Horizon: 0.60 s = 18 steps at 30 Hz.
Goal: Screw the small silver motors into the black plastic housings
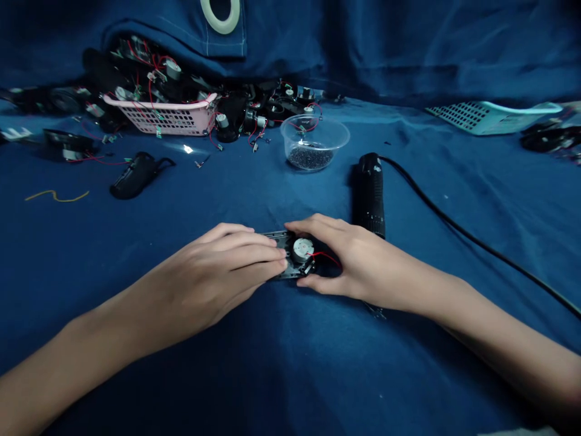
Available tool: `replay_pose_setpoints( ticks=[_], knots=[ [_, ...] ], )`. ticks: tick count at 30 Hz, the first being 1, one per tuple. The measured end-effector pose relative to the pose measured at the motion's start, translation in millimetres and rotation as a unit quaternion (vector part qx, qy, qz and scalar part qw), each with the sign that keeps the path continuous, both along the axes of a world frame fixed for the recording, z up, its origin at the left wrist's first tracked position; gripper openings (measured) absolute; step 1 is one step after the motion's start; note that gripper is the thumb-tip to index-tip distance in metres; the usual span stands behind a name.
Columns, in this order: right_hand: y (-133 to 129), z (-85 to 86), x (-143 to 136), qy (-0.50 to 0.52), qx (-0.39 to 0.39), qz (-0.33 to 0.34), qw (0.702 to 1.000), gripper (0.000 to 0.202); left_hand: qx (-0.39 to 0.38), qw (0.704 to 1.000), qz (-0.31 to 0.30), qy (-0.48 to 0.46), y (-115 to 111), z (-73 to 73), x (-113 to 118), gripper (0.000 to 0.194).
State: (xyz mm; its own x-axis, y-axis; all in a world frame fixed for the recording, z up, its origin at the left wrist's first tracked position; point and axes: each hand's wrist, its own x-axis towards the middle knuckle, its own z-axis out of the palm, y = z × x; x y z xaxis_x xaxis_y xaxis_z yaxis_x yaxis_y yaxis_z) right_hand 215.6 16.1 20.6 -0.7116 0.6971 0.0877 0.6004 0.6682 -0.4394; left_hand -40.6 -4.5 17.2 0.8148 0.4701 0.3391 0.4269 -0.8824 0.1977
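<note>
Your left hand (231,261), fingers together, thumb hidden, partly covers the black casing (283,238) your right hand (338,254) pinches; parts (66,100) blur along the worktop's (236,181) far edge.

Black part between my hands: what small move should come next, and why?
Perhaps tuck in the red wire with your right hand: it sticks out from the white-topped motor toward that palm, while your left hand rests on the black part, seemingly able to steady it.

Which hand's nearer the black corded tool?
Right. The right hand is by the near end of the black corded tool; the left hand is farther off, to its left.
</note>
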Motion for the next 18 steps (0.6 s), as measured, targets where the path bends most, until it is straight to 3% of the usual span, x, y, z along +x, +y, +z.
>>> replay_pose_setpoints(
  ticks=[6,10,14,18],
  knots=[
    [3.0,21.6,-14.5,-0.119,-0.001,0.018,0.993,0.053,0.02,1.0,-0.014,0.001,1.4,-2.0,-1.1,0.029],
    [1.3,25.9,-23.1,-0.169,0.025,0.013,0.985,0.048,0.041,0.999,-0.009,0.006,1.3,-1.4,-0.5,0.027],
    [-2.7,19.0,-18.0,-0.143,0.02,0.002,0.99,0.052,0.041,0.999,-0.014,0.006,1.5,-0.5,0.0,0.027],
    [-4.4,14.1,-4.5,-0.057,-0.011,0.009,0.998,0.077,0.04,0.999,-0.014,-0.002,1.9,-0.2,0.3,0.028]
  ],
)
